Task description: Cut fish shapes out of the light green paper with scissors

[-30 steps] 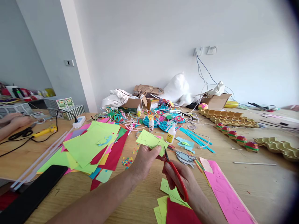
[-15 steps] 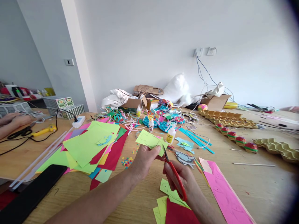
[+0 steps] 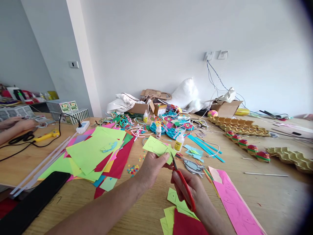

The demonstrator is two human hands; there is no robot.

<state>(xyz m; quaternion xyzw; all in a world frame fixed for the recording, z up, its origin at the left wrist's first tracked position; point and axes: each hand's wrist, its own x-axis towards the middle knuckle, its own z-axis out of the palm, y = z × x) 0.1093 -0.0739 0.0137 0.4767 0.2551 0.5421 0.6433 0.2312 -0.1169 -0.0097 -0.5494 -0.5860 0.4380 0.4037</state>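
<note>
Pinched between thumb and fingers of my left hand [image 3: 150,169] is a light green sheet of paper [image 3: 154,146] with a drawn outline on it. My right hand [image 3: 189,186] grips red-handled scissors [image 3: 187,189] by the loops. Their blades meet the paper's right edge, close to my left thumb. Below my hands lie green paper pieces with drawings [image 3: 179,202], partly over a red sheet [image 3: 188,223]. A grey-blue paper fish [image 3: 193,166] rests just beyond the scissors. Behind the held paper stands a glue bottle [image 3: 179,142].
Stacked coloured paper [image 3: 90,153] and a black phone-like slab [image 3: 36,202] lie at left. A pink strip [image 3: 234,199] and egg-carton pieces [image 3: 290,156] are at right. Craft scraps and boxes [image 3: 160,107] pile along the wall. Another person's hands [image 3: 18,125] show at far left.
The view has shifted very slightly. Both hands, the green paper and the scissors hold nearly the same position as before.
</note>
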